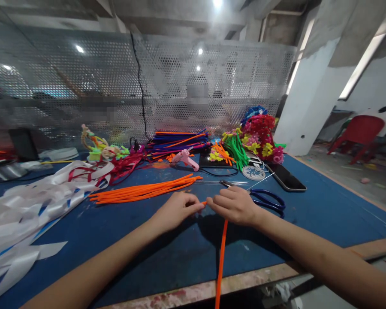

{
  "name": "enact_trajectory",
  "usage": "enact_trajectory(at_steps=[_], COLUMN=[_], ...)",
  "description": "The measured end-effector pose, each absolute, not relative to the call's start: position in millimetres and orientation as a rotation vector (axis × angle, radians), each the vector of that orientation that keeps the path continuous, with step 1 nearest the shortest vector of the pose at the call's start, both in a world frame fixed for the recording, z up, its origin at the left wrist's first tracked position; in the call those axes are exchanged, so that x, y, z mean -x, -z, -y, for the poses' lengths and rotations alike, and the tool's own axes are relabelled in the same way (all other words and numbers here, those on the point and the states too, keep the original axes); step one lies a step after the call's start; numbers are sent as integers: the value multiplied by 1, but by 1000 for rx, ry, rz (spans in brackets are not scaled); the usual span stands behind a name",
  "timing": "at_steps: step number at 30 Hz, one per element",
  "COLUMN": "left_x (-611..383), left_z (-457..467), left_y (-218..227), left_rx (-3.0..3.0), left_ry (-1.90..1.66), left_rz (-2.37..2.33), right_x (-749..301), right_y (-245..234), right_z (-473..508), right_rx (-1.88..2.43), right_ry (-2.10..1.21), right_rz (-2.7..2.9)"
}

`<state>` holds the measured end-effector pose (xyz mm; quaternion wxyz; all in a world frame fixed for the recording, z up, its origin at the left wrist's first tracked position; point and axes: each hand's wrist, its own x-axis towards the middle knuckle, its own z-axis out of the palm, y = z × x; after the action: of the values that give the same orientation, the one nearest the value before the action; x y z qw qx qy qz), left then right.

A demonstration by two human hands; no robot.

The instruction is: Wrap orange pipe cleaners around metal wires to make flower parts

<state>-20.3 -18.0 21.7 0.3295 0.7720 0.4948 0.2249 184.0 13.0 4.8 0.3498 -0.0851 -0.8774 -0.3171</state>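
Both hands meet above the blue table (324, 214), pinching the top end of one orange pipe cleaner (221, 262). My left hand (176, 209) is closed on its tip from the left. My right hand (234, 206) is closed on it from the right. The pipe cleaner hangs straight down past the table's front edge. A bundle of orange pipe cleaners (144, 191) lies just beyond my left hand. Blue-handled scissors (265, 198) lie right behind my right hand.
White and red ribbons (35, 201) cover the left side. At the back are a pink glue gun (185, 159), stacked coloured pipe cleaners (180, 139), pipe-cleaner flowers (260, 133) and a dark phone (289, 178). A perforated metal screen stands behind; a red chair (360, 133) is far right.
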Motion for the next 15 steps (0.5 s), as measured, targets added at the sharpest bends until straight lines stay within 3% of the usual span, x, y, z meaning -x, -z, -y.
enact_trajectory(at_steps=[9, 15], left_x=[28, 22], left_z=[11, 12], left_y=[-23, -22], left_rx=[-933, -1281], left_ry=[-443, -679], left_rz=[-1094, -1174], right_x=[-185, -182], right_y=[-7, -5], right_z=[-9, -11], right_rx=[83, 219], right_ry=[902, 613], right_rz=[2290, 2301])
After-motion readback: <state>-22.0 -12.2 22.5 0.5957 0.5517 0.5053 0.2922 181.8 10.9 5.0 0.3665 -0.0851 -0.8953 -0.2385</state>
